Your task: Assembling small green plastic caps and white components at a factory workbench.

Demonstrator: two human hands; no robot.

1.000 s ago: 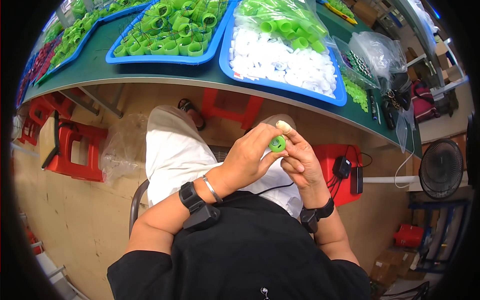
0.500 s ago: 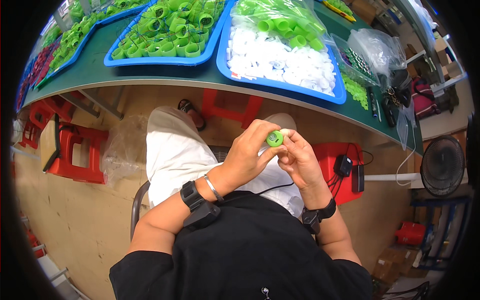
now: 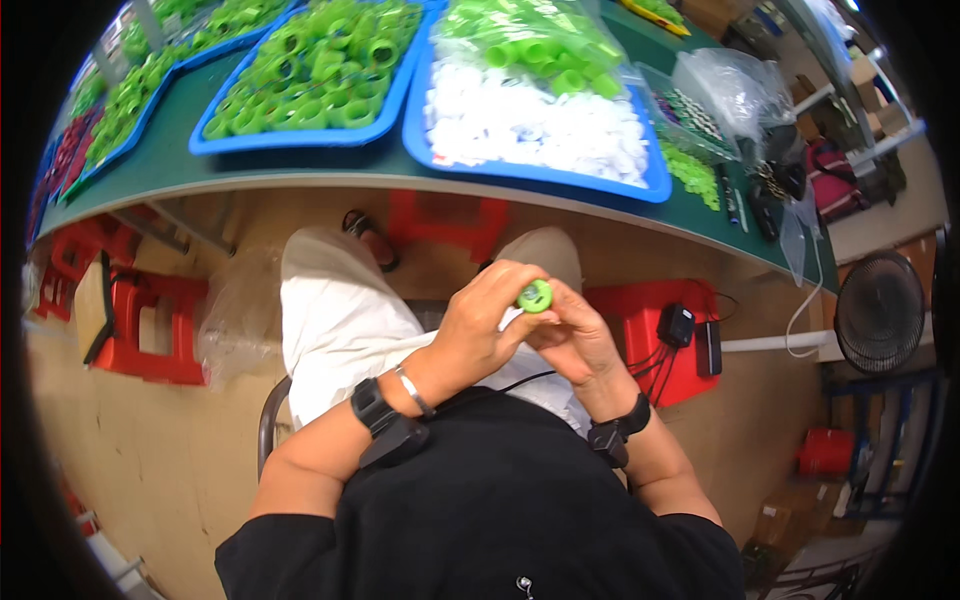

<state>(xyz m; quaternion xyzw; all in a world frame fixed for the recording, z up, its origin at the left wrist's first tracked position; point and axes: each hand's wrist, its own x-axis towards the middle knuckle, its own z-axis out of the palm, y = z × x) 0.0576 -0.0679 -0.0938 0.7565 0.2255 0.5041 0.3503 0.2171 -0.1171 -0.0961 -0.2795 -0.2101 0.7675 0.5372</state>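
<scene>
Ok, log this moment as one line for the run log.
left hand: holding green round part | right hand: beside that part, contact unclear | green table ahead: blue tray with white pieces

I see a black short-sleeved shirt (image 3: 480,500) across the lower centre of the frame and pale trousers (image 3: 345,320) above it. I make out black wrist straps (image 3: 370,402) with boxy black modules (image 3: 396,443), and a silver bangle (image 3: 413,391) beside the left strap.
</scene>
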